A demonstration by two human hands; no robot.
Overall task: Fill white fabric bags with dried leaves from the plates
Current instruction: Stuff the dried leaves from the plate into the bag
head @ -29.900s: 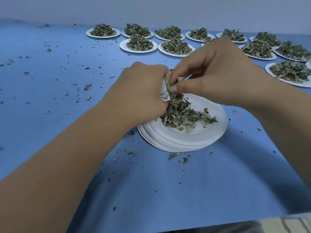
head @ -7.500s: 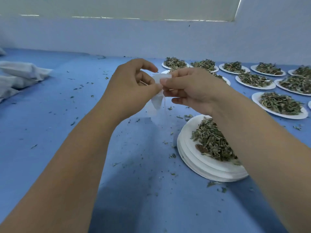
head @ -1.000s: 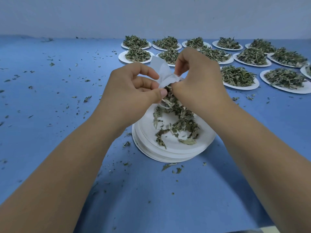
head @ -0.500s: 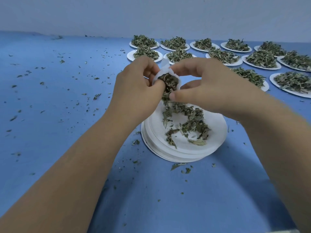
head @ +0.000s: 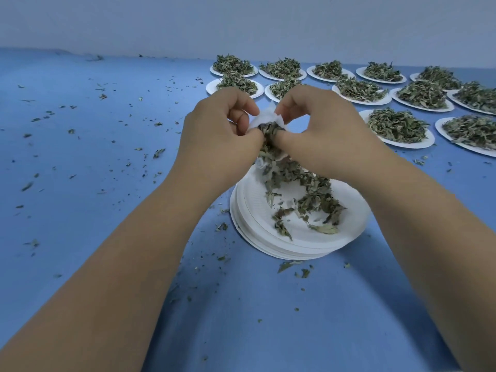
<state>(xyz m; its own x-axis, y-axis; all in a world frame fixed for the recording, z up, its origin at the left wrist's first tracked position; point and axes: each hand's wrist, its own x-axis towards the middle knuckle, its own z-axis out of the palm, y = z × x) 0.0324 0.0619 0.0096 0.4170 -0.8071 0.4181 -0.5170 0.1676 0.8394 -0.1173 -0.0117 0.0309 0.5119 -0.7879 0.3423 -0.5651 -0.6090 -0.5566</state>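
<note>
The left hand and the right hand each pinch one side of the mouth of a white fabric bag, fingers curled, pressing dried leaves into the opening. The bag hangs over the far rim of a stack of white plates near the middle of the blue table. Its lower part is mostly hidden and seems to touch the loose leaves on the top plate. More filled plates line the table's far right edge, and leaf crumbs scatter toward its left.
</note>
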